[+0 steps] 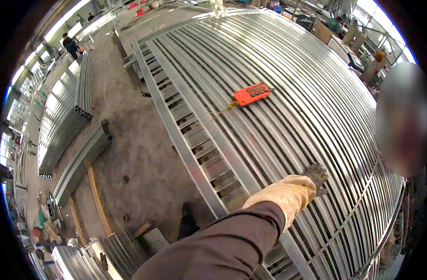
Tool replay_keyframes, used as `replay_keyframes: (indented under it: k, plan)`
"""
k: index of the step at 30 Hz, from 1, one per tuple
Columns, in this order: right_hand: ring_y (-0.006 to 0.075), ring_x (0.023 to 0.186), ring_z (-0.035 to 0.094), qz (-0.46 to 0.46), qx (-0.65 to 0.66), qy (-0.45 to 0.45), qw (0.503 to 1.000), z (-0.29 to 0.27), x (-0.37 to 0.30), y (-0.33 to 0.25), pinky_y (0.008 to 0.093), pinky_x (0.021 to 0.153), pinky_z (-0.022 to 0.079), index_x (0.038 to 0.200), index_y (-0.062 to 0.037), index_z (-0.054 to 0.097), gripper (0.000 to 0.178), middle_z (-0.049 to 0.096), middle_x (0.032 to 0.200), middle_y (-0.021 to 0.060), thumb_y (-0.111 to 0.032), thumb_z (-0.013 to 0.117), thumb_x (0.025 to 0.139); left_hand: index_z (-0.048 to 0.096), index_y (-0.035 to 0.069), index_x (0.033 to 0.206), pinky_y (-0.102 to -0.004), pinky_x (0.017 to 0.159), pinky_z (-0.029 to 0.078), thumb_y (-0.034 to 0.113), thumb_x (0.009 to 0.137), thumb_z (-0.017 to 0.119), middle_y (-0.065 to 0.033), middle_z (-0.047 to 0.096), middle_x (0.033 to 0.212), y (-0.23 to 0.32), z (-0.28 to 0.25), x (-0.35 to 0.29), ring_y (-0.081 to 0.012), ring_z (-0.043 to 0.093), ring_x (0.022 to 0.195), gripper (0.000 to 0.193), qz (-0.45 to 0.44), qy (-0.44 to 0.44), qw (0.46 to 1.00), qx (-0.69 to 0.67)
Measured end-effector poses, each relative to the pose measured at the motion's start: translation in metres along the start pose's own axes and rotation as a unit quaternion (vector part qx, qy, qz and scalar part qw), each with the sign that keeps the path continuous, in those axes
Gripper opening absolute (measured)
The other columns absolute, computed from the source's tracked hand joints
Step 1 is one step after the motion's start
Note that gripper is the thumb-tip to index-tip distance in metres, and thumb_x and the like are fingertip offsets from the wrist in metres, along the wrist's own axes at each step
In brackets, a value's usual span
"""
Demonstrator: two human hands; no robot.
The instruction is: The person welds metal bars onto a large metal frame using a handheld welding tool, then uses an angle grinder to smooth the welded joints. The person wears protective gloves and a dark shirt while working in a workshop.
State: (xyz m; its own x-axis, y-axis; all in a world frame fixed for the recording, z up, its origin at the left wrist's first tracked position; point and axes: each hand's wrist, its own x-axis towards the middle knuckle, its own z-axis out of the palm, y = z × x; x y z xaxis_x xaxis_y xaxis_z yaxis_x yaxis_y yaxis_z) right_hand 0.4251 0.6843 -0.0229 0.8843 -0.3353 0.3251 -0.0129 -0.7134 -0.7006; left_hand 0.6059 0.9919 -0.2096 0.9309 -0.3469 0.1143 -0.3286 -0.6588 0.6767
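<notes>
My left arm, in a dark sleeve with a tan cuff cover, reaches across from the lower edge. My left hand, in a dark grey glove, is over a broad frame of long parallel metal bars. Its thumb looks apart from the other fingers, and nothing shows in its grasp. Whether it presses on the bars is hard to make out. Farther off, an orange remote control with dark buttons lies on the bars, a cord trailing from it. My right hand is out of view.
Along the frame's left side runs a ladder-like metal rail. Stacked metal profiles and a single long beam lie on the left floor. A person in dark clothes stands far left. A blurred patch covers the right edge.
</notes>
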Motion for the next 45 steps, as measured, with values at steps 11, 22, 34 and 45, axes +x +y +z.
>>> replay_keyframes:
  k: [11,22,34,45]
  plan:
    - [0.0213,0.095,0.06,0.075,0.171,-0.231,0.955,0.19,-0.18,-0.27,0.0326,0.08,0.051,0.138,-0.004,0.05,0.042,0.063,0.119,0.0127,-0.025,0.06,0.103,0.062,0.015,0.124,-0.0507,0.111,0.04,0.037,0.078,0.08,-0.0133,0.06,0.132,-0.089,-0.144,-0.331,-0.0363,0.052,0.13,0.054,0.135,0.0,0.984,-0.12]
    - [0.0161,0.086,0.058,0.069,0.298,-0.343,0.888,0.354,-0.209,-0.414,0.0283,0.073,0.05,0.133,-0.0029,0.054,0.036,0.065,0.111,0.0093,-0.025,0.058,0.105,0.063,0.005,0.128,-0.0457,0.087,0.056,0.017,0.086,0.073,-0.0176,0.068,0.12,-0.14,-0.558,-0.431,-0.0381,0.069,0.105,0.044,0.062,0.206,0.973,-0.079]
    - [0.0105,0.077,0.057,0.073,0.318,-0.378,0.866,0.538,-0.215,-0.592,0.0237,0.066,0.049,0.127,-0.0017,0.058,0.03,0.067,0.103,0.0056,-0.024,0.055,0.107,0.069,0.012,0.09,-0.031,0.056,0.054,0.021,0.073,0.078,-0.0028,0.068,0.09,-0.211,-0.765,-0.445,-0.0194,0.067,0.075,0.022,0.216,0.421,0.861,0.184]
    - [0.0094,0.07,0.06,0.12,0.306,-0.322,0.888,0.675,-0.253,-0.731,0.0245,0.061,0.049,0.138,-0.004,0.051,0.049,0.068,0.107,0.0065,-0.031,0.068,0.101,0.069,0.009,0.08,-0.0309,0.047,0.048,0.022,0.067,0.079,-0.0008,0.062,0.069,-0.375,-0.929,-0.44,-0.0165,0.06,0.056,0.021,0.161,0.253,0.954,0.018]
